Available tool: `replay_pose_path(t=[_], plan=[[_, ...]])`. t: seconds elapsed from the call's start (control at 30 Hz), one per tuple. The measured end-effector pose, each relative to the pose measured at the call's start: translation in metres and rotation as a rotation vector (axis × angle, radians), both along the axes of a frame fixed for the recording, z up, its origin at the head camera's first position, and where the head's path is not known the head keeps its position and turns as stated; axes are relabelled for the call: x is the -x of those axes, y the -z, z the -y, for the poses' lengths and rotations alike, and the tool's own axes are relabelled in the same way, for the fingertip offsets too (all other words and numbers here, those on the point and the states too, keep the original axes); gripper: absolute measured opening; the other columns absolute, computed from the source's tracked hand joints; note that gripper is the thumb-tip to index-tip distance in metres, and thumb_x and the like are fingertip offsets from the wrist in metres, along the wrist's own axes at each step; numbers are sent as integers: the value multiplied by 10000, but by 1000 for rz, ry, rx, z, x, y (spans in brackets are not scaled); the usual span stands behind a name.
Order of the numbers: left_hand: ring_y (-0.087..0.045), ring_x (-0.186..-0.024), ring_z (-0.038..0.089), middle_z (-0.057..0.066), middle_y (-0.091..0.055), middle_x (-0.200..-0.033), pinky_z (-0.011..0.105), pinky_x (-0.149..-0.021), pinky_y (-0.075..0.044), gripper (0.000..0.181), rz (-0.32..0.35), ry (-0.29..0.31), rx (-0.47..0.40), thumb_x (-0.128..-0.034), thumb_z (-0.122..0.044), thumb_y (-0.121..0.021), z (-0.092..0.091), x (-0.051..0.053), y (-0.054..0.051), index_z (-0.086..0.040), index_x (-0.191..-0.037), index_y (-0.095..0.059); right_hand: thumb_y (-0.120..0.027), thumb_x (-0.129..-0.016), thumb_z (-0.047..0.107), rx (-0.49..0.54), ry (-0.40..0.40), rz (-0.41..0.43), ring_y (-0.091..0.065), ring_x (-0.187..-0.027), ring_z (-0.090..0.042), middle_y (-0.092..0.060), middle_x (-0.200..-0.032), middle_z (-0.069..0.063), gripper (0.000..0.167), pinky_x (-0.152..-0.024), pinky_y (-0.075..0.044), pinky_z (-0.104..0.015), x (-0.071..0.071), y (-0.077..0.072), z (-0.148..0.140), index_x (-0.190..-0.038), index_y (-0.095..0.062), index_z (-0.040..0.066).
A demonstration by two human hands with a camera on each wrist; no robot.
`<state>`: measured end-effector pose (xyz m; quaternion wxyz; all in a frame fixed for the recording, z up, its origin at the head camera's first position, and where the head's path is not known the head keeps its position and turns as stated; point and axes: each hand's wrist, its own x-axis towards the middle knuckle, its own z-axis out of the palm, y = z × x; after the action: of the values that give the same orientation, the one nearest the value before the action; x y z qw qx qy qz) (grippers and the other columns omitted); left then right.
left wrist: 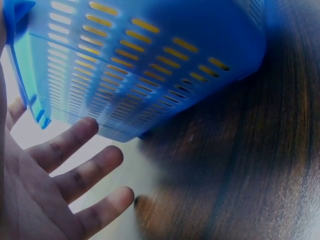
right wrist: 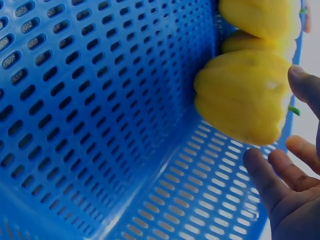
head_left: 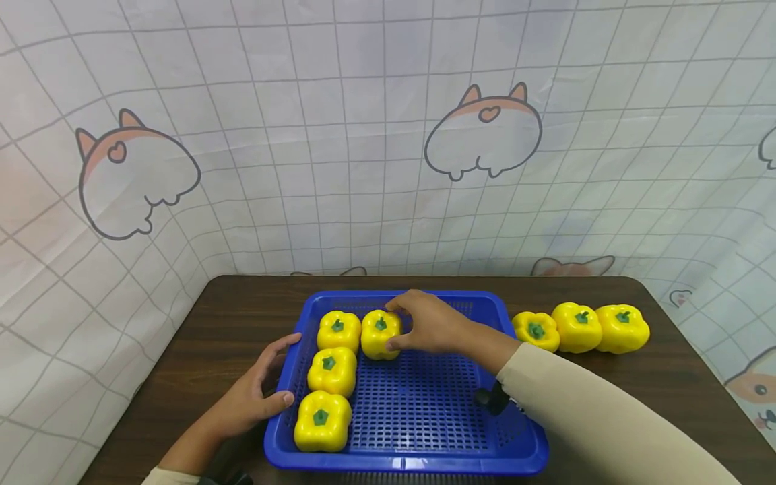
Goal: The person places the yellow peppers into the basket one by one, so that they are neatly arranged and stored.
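Between parted thumb and fingers of the right hand [head_left: 432, 326], one yellow pepper [head_left: 377, 333] inside the blue basket [head_left: 364, 461], grip cannot be told; beside the left hand's [head_left: 251, 397] spread fingers, basket wall

4 yellow peppers [head_left: 339, 374] sit inside the blue basket [head_left: 364, 461], 3 beside it.

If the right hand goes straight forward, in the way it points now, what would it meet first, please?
The right hand would probably meet the yellow pepper at its fingertips; contact is hard to judge. Beyond it stands the back-left pepper.
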<state>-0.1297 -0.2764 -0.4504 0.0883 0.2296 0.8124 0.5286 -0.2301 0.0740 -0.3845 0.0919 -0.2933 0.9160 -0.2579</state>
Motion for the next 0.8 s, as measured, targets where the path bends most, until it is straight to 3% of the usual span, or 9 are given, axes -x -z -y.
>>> replay_pose_path(t=[0.53,0.8], plan=[[-516,-1243,486,340,-402,-1458,401,-864,-584,792,-8,13,0,-946,-174,-634,-2,-1,-2,-224,-1606,-199,-807,-878,443,16,-81,25,-573,-1254,-255,-588,-1383,-39,652,-1001,-501,-450,-3,-25,-45,-1405,-598,121],[-523,-1231,481,346,-404,-1449,394,-860,-583,796,-1,14,-4,-943,-171,-637,-1,0,-3,-221,-1605,-197,-783,-887,482,0,-58,11,-561,-1268,-256,-590,-1394,-24,665,-1002,-495,-461,-3,-42,-67,-1422,-587,138]])
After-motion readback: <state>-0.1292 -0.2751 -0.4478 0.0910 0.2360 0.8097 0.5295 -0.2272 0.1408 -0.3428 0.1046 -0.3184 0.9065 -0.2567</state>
